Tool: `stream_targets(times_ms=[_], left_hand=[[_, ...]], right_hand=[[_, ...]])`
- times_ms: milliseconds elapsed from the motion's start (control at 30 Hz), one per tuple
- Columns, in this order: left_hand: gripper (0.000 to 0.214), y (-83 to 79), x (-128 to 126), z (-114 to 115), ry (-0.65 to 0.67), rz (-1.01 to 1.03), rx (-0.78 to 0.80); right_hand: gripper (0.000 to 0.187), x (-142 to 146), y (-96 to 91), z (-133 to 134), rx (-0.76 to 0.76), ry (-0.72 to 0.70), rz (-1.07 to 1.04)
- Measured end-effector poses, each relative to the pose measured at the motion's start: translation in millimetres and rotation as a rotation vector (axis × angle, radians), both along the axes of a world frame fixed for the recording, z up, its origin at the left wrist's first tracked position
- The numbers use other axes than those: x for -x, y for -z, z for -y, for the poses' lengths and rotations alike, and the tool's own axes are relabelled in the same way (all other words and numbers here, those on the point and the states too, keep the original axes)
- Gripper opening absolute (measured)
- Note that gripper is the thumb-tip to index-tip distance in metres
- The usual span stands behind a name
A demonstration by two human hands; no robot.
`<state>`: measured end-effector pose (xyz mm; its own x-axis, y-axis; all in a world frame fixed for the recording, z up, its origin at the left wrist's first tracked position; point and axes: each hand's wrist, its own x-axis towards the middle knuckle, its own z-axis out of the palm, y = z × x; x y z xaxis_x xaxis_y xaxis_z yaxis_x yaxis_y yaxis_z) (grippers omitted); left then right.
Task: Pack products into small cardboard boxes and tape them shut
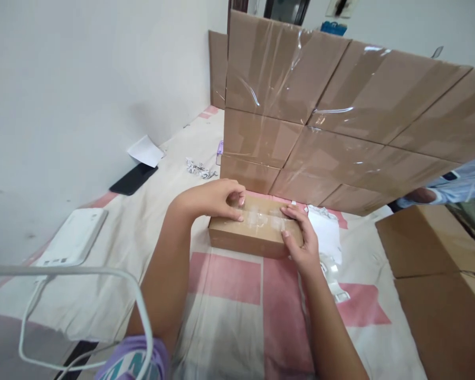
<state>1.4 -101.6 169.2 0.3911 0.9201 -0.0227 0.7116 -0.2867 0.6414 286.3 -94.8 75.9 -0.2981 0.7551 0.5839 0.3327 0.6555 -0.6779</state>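
A small closed cardboard box [248,238] lies on the cloth in front of me, with shiny clear tape across its top. My left hand [221,199] rests at the box's left end, fingers curled and the thumb low on the lid; whatever may be between the fingertips is too small to make out. On the opposite end, my right hand [302,237] grips the box, with its thumb and fingers on the top and its palm by the side. A white plastic piece [332,277], perhaps a tape dispenser, lies partly hidden behind my right wrist.
Tall stacked, taped cartons [340,116] rise just behind the box. Another large carton [439,295] stands at the right. Leftward lie a white router-like device [73,237] with a cable, a dark phone [133,178], paper [146,151] and crumpled scraps [200,169]. A person's sleeve [455,184] shows far right.
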Motion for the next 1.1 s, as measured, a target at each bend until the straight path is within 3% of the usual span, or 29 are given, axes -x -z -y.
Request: stream_targets(times_ms=[67,200,333,500,600,767,867,967,1100], left_hand=[[0.040,3.0,1.0,0.4,-0.067,-0.066,-0.022],[0.088,8.1,3.7,0.2,-0.226,-0.145,-0.054],[0.063,14.5,2.9,-6.9,-0.126,-0.063,0.084],[0.047,18.6,-5.5,-13.1,-0.194,-0.060,0.076],[0.057,17.4,-4.3,-10.9,-0.158,-0.062,0.072],[0.094,16.2,6.4,-7.1,0.005,-0.061,0.066],[0.101,17.3,10.5,-7.0,0.020,-0.091,0.050],[0.103,18.1,13.5,-5.7,0.030,-0.106,0.025],[0.094,14.6,8.7,1.2,-0.037,-0.126,-0.066]], right_hand=[[0.037,0.5,0.1,0.2,0.002,0.005,-0.004],[0.037,-0.8,1.3,-0.1,0.000,-0.010,-0.018],[0.036,-0.4,1.8,0.6,0.017,0.003,-0.016],[0.035,0.6,1.2,2.6,-0.001,0.003,-0.022],[0.030,0.5,1.4,1.9,-0.019,-0.003,-0.020],[0.022,6.2,-0.3,6.9,0.000,0.026,0.009],[0.033,3.1,-9.3,16.4,0.048,0.031,0.053],[0.056,-28.0,-21.1,16.4,0.128,0.098,0.118],[0.036,-112.3,-18.4,-24.2,0.154,0.394,0.181]])
